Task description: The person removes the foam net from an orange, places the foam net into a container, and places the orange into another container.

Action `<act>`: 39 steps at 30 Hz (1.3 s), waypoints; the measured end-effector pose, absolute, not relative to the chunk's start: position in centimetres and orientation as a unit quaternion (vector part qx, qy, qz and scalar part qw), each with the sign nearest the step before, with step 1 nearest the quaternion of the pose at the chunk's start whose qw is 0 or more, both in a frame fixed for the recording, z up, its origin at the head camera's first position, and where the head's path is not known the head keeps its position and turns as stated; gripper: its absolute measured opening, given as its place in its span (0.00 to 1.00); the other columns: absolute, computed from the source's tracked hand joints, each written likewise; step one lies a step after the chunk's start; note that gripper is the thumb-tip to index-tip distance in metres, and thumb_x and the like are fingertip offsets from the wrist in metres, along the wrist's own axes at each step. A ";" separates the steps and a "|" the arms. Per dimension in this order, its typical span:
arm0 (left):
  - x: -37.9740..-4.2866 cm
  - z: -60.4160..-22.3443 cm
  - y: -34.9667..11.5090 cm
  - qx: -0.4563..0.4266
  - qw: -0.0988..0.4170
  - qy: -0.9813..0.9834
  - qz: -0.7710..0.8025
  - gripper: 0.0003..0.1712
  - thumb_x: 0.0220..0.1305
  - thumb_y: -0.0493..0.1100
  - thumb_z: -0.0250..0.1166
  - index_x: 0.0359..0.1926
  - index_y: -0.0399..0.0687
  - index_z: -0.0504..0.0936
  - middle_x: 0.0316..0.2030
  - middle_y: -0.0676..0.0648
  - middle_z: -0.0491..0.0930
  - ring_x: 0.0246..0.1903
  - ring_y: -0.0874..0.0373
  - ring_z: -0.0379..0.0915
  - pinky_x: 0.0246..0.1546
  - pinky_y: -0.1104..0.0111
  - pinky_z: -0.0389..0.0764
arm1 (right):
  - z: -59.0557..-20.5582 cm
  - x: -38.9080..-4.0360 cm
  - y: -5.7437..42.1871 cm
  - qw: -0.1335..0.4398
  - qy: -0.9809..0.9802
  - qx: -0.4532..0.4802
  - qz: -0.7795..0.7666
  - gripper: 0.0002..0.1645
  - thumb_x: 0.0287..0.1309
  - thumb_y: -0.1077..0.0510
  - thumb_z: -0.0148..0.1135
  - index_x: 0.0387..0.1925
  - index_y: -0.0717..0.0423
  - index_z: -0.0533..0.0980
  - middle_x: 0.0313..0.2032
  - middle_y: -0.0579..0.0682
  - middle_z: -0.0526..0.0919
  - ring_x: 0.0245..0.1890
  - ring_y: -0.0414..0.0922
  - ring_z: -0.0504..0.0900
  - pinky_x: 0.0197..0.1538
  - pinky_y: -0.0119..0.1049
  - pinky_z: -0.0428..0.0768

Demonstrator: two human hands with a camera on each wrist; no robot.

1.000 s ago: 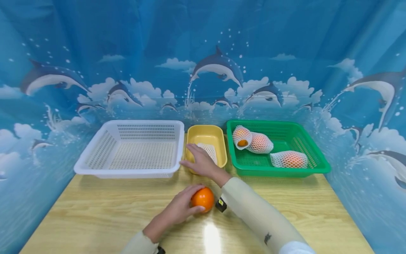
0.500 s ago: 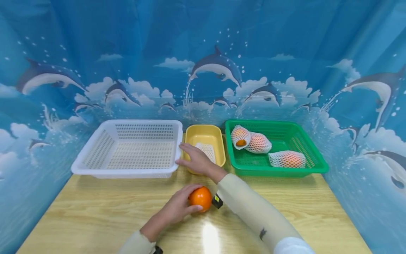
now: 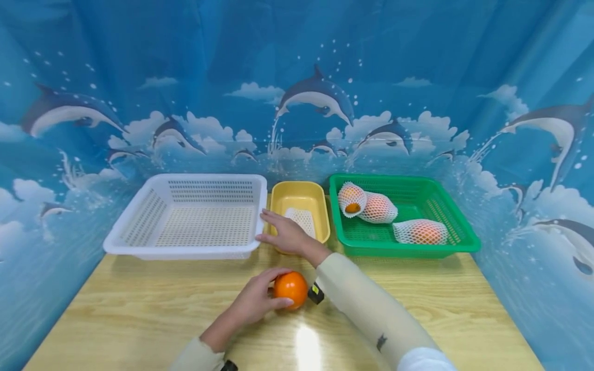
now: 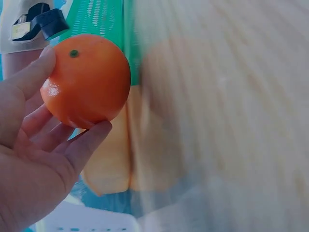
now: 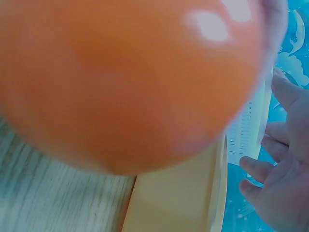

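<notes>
"One orange (image 3: 291, 291): what had just changed?"

"My left hand (image 3: 252, 300) had drawn it slightly leftward, fingers and thumb curled round it, in front of the yellow tray (image 3: 299, 192). To me, that meant a secure hold, with the fruit outside every basket."

"How did it look?"

"Round, glossy and bare, with a small green stem spot (image 4: 74, 53). I couldn't tell whether it touched the table (image 3: 162, 304)."

"Farther out?"

"My right hand (image 3: 289, 235), fingers loosely spread, reached across the tray beside the white basket (image 3: 185, 251)."

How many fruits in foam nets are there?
3 in the green basket: one netted fruit at its left side, a second beside it, a third toward its front right.
</notes>
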State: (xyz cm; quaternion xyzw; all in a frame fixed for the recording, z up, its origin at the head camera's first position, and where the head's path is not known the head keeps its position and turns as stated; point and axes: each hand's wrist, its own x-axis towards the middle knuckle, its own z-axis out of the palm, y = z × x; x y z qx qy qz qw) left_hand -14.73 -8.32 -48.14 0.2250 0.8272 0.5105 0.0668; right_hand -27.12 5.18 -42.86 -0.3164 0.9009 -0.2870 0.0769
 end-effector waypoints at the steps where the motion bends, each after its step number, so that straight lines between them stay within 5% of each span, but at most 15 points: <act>1: -14.7 -47.9 -8.3 0.220 0.065 0.829 0.511 0.33 0.54 0.42 0.74 0.61 0.42 0.73 0.59 0.39 0.73 0.55 0.46 0.73 0.49 0.65 0.81 | -42.9 -27.1 5.2 0.076 0.901 -0.316 -0.288 0.42 0.66 0.39 0.55 0.73 0.54 0.58 0.75 0.47 0.53 0.73 0.46 0.54 0.72 0.44 0.58; 23: -14.7 -42.0 -12.8 0.185 0.042 0.832 0.521 0.36 0.56 0.48 0.73 0.63 0.44 0.72 0.60 0.40 0.73 0.56 0.43 0.73 0.50 0.60 0.82 | -43.6 -27.0 5.3 0.063 0.902 -0.312 -0.291 0.41 0.66 0.40 0.56 0.73 0.54 0.57 0.75 0.46 0.52 0.72 0.47 0.56 0.72 0.45 0.60; 31: -15.6 -39.7 -15.3 0.147 -0.026 0.855 0.497 0.37 0.56 0.46 0.73 0.65 0.45 0.70 0.62 0.40 0.71 0.58 0.42 0.72 0.49 0.61 0.81 | -43.5 -26.9 5.1 0.059 0.905 -0.311 -0.284 0.35 0.69 0.49 0.54 0.73 0.53 0.58 0.75 0.45 0.51 0.72 0.46 0.57 0.72 0.43 0.59; 39: -17.6 -39.8 -17.1 0.083 -0.029 0.858 0.506 0.40 0.60 0.51 0.70 0.69 0.45 0.65 0.65 0.38 0.66 0.62 0.40 0.67 0.50 0.59 0.80 | -43.5 -26.7 5.2 0.072 0.904 -0.302 -0.293 0.41 0.67 0.39 0.54 0.74 0.51 0.55 0.75 0.44 0.49 0.73 0.46 0.54 0.72 0.45 0.57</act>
